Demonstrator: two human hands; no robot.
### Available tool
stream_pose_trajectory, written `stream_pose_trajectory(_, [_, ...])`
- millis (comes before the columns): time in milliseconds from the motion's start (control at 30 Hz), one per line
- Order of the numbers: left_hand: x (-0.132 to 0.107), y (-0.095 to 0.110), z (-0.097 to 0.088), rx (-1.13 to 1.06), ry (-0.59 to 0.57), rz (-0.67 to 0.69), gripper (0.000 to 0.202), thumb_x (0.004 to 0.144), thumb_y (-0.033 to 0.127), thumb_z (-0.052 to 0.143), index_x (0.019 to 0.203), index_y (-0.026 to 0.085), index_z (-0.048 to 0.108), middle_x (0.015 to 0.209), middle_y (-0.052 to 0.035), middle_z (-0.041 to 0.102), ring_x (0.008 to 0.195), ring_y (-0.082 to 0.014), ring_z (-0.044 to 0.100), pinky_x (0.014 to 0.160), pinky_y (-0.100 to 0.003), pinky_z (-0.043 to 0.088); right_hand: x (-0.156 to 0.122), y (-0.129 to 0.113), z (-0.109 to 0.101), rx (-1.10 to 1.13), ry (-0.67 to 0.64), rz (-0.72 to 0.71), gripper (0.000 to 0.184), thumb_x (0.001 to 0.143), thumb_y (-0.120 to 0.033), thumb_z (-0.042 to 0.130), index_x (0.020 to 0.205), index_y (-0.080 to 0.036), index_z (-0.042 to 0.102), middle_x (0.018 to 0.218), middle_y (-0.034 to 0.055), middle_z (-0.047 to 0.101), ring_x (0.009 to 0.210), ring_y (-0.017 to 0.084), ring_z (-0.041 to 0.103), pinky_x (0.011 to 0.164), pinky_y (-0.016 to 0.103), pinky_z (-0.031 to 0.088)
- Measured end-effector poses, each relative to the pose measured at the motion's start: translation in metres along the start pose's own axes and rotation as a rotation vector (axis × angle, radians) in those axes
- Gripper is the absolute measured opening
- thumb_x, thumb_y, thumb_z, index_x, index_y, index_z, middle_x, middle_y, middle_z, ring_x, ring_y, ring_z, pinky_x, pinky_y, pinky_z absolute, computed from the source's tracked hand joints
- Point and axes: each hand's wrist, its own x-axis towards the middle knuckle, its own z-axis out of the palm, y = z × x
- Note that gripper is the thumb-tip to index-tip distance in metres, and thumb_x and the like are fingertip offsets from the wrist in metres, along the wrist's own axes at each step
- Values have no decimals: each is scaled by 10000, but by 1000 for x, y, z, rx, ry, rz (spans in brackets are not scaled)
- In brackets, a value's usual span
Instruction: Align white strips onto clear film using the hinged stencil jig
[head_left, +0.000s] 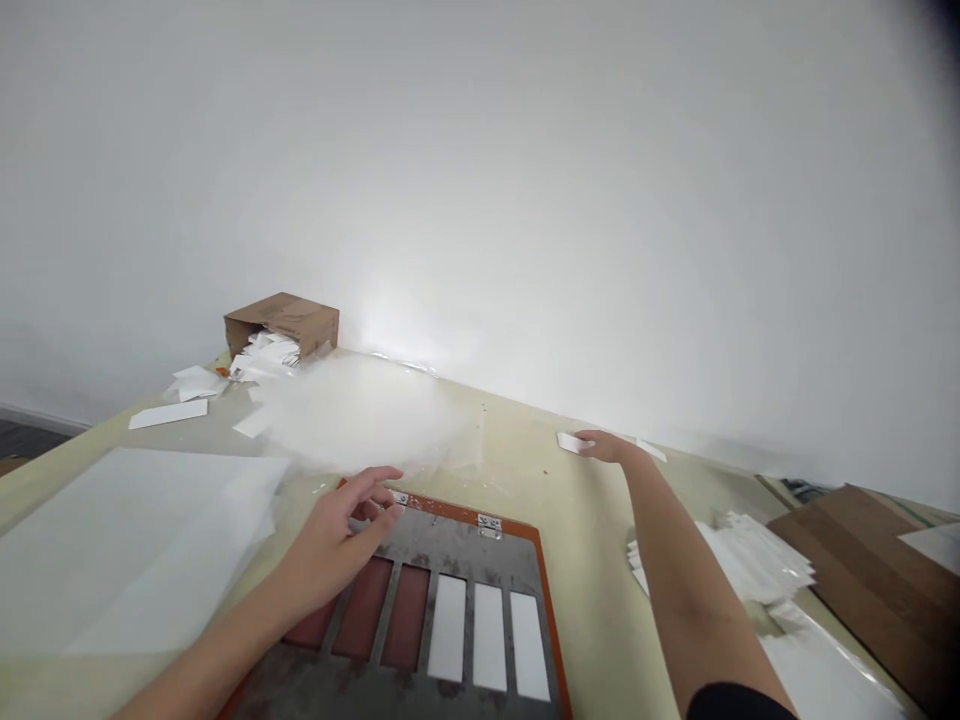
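Observation:
A grey metal plate with an orange rim [541, 560] lies in front of me, with long slots cut in it. Three slots on the right hold white strips [489, 636]; those on the left show red-brown. My left hand [346, 528] hovers over the plate's top left corner, fingers loosely curled, nothing in it that I can see. My right hand [600, 446] reaches far forward on the table and touches a small white strip [571, 442]; its fingers are mostly hidden behind the hand.
A brown cardboard box [289, 321] lies tipped at the back left, spilling white strips [259, 362]. Translucent sheets [135, 530] cover the left side. A pile of white pieces [757, 560] lies right of my arm, beside brown board [870, 570]. A white wall rises behind.

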Motion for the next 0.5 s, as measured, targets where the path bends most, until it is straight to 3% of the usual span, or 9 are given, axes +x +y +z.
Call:
stream_pose_trajectory(233, [-2,-3,-1,9,-8,12,404,756,496,611,1099,292,670,898,-50,707,781,-231,645,691,-347,527,-6,4,3,50,-102,11,339,952,-374,577,1239,-195,586,1281,91,587,1082,211,607,920,429,534])
stream_pose_trajectory(500, [-6,-2,1,65,-31,71,393,829,454,546,1143,234,636,885,-39,700,767,-188,642,704,-310,533,-13,-4,-2,91,-43,58,350,946,-387,585,1229,-180,589,1252,82,599,1063,218,615,900,424,542])
